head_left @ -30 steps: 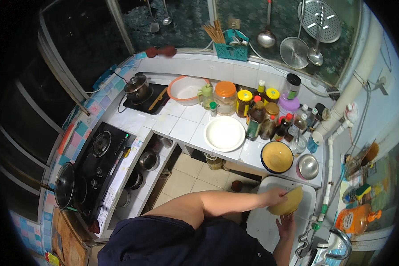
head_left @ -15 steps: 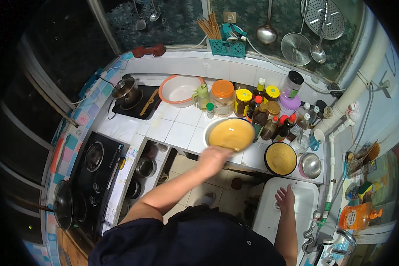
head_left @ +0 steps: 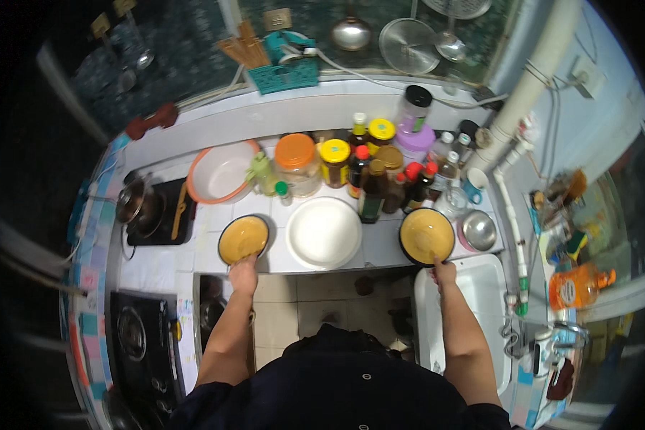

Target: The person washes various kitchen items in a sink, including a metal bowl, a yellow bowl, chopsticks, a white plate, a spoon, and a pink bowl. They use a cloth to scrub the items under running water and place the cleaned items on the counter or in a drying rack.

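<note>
Two dark-rimmed bowls with yellow insides stand on the white tiled counter. My left hand (head_left: 244,274) pinches the near rim of the left yellow bowl (head_left: 243,239), thumb over its edge. The right yellow bowl (head_left: 426,233) has its near rim between the thumb and fingers of my right hand (head_left: 443,273); the fingers under the rim are mostly hidden. Between these two sits a wide white dish (head_left: 324,233), which neither hand touches.
Behind the dishes crowd several bottles and jars, among them an orange-lidded jar (head_left: 297,163). An orange-rimmed basin (head_left: 224,172) stands at the back left. Beside the right bowl is a metal bowl (head_left: 478,231), above the white sink (head_left: 424,315). The black stove (head_left: 145,344) lies left.
My left hand has brought its yellow bowl from over the white dish to the counter on the left. My right hand has moved from above the sink to the right bowl's rim.
</note>
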`<action>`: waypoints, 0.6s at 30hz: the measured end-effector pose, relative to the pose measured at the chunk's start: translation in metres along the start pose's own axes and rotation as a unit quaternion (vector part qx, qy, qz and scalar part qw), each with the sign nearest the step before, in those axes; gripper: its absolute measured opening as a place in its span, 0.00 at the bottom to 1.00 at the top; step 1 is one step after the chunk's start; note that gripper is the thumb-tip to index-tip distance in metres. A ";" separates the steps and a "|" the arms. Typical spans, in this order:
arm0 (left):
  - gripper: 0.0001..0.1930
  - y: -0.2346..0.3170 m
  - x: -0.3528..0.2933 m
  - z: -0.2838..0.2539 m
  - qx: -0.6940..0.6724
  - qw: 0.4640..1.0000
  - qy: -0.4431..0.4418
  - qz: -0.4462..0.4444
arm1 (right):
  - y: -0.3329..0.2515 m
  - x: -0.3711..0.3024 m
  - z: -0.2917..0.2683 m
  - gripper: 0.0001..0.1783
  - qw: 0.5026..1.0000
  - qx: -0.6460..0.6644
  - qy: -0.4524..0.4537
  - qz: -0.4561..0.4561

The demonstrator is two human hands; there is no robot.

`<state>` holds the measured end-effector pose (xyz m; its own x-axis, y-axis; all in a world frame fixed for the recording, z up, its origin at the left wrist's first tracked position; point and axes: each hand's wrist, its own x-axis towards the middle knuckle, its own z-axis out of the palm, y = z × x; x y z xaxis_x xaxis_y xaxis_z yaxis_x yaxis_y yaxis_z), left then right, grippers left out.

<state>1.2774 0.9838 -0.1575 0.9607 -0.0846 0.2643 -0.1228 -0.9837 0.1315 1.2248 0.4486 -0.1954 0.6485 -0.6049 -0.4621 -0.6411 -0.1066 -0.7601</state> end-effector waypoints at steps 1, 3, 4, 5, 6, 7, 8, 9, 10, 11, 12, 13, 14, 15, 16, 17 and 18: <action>0.15 0.002 0.002 -0.002 0.019 0.999 -0.046 -0.013 | -0.002 -0.002 0.003 0.21 0.999 0.036 0.008 0.007; 0.14 -0.005 0.001 0.010 0.018 0.999 -0.035 0.003 | -0.008 -0.002 0.006 0.18 0.997 0.080 0.020 0.012; 0.14 -0.011 0.000 0.019 0.018 0.999 -0.024 0.015 | -0.018 -0.008 0.008 0.17 0.993 0.106 0.029 0.030; 0.15 -0.016 0.000 0.023 0.023 0.997 -0.068 0.004 | -0.023 -0.009 0.009 0.15 0.994 0.102 0.042 0.015; 0.17 -0.020 0.001 0.027 0.029 0.993 -0.112 -0.006 | -0.026 -0.010 0.008 0.13 0.994 0.097 0.055 0.001; 0.19 -0.017 0.004 0.025 0.035 0.988 -0.153 -0.017 | -0.027 -0.011 0.008 0.12 0.993 0.093 0.068 -0.016; 0.23 -0.012 0.004 0.022 0.047 0.990 -0.131 -0.007 | -0.025 -0.015 0.009 0.10 0.989 0.113 0.085 -0.043; 0.26 -0.007 0.001 0.017 0.058 0.992 -0.108 0.003 | -0.021 -0.019 0.010 0.09 0.984 0.131 0.103 -0.069; 0.30 0.005 0.001 0.007 0.067 0.994 -0.085 0.014 | -0.017 -0.022 0.005 0.10 0.977 0.149 0.122 -0.097; 0.37 0.017 0.003 -0.004 0.037 0.997 -0.072 -0.013 | -0.015 -0.030 -0.001 0.10 0.973 0.181 0.110 -0.092; 0.36 0.034 0.006 -0.012 0.008 0.999 -0.031 0.020 | -0.012 -0.040 -0.011 0.10 0.968 0.215 0.099 -0.086; 0.36 0.051 0.008 -0.021 -0.021 0.998 0.010 0.053 | -0.011 -0.055 -0.019 0.11 0.961 0.248 0.086 -0.080; 0.35 0.073 0.011 -0.028 -0.052 0.994 0.050 0.085 | -0.010 -0.069 -0.029 0.13 0.954 0.281 0.076 -0.075; 0.35 0.100 0.014 -0.033 -0.108 0.980 0.071 0.154 | -0.009 -0.083 -0.040 0.14 0.951 0.293 0.084 -0.058; 0.35 0.140 0.017 -0.050 -0.158 0.966 0.035 0.204 | -0.003 -0.095 -0.054 0.14 0.950 0.293 0.095 -0.050; 0.33 0.173 0.016 -0.052 -0.200 0.944 0.017 0.260 | 0.004 -0.107 -0.068 0.14 0.949 0.294 0.103 -0.041; 0.30 0.213 0.016 -0.059 -0.224 0.925 -0.027 0.307 | 0.011 -0.118 -0.081 0.14 0.948 0.296 0.113 -0.032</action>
<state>1.2516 0.7824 -0.0692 0.6853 -0.6249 0.3739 -0.7282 -0.5846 0.3578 1.1079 0.4545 -0.1125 0.5309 -0.7727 -0.3481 -0.2175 0.2727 -0.9372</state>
